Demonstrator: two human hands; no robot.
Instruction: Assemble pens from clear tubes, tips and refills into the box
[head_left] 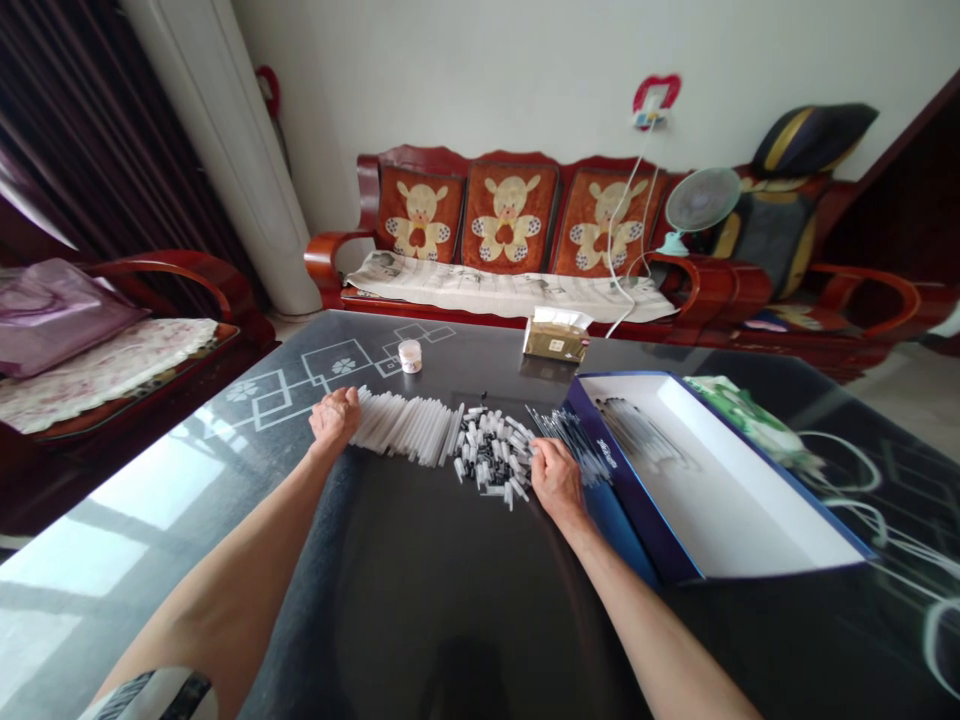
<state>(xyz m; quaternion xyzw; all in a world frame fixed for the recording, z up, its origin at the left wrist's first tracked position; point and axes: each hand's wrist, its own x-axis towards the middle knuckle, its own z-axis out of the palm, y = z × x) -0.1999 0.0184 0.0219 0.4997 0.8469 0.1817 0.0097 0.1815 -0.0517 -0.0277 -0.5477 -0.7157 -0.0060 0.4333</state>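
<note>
My left hand [335, 415] is closed at the left end of a row of whitish, translucent plastic tubes [409, 425] that look like pen barrels; whatever its fingers hold is hidden. My right hand [556, 478] has its fingers pinched together at the right edge of a heap of small black and clear pieces [491, 450], which look like pen caps and tips. Something whitish shows by those fingertips, too small to make out. Just beyond the right hand lies a bundle of thin dark sticks [559, 425], like pen refills, against the box.
A blue-edged open box [735, 500] with more thin sticks [641, 430] stands at the right. A small white jar [410, 356] and a tissue pack [556, 335] are farther back. White cables [892, 530] and a green-and-white packet [742, 415] lie beyond the box.
</note>
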